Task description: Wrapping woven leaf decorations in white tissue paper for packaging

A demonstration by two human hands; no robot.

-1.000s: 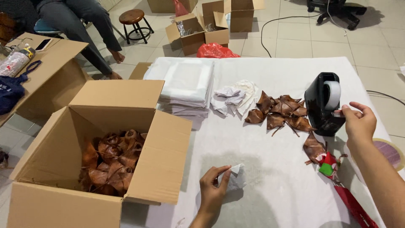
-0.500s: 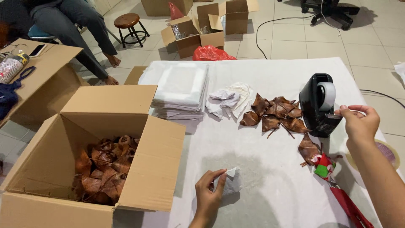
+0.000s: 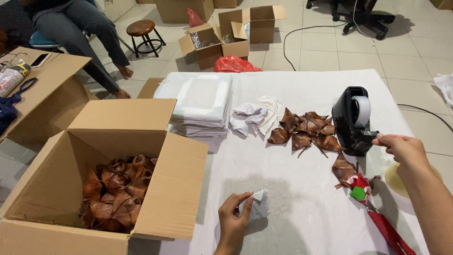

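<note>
My left hand (image 3: 232, 221) rests on the white-covered table (image 3: 292, 198) near its front edge, gripping a small packet wrapped in white paper (image 3: 258, 206). My right hand (image 3: 402, 149) is at the front of a black tape dispenser (image 3: 353, 120), fingers pinched on the end of the clear tape at its cutter. A pile of brown dried-leaf shapes (image 3: 306, 128) lies just left of the dispenser. One more brown leaf (image 3: 343, 167) lies below it.
An open cardboard box (image 3: 155, 156) holding several brown leaves (image 3: 118, 189) stands at the left. A stack of white sheets (image 3: 200, 104) and crumpled white paper (image 3: 257, 114) lie at the back. A red-and-green object (image 3: 373, 208) lies at right. A seated person's legs (image 3: 89, 42), a stool (image 3: 144, 32) and more boxes (image 3: 222, 35) are beyond.
The view has shifted slightly. My right hand has pulled a little way out from the dispenser towards the right. My left hand stays on the wrapped packet.
</note>
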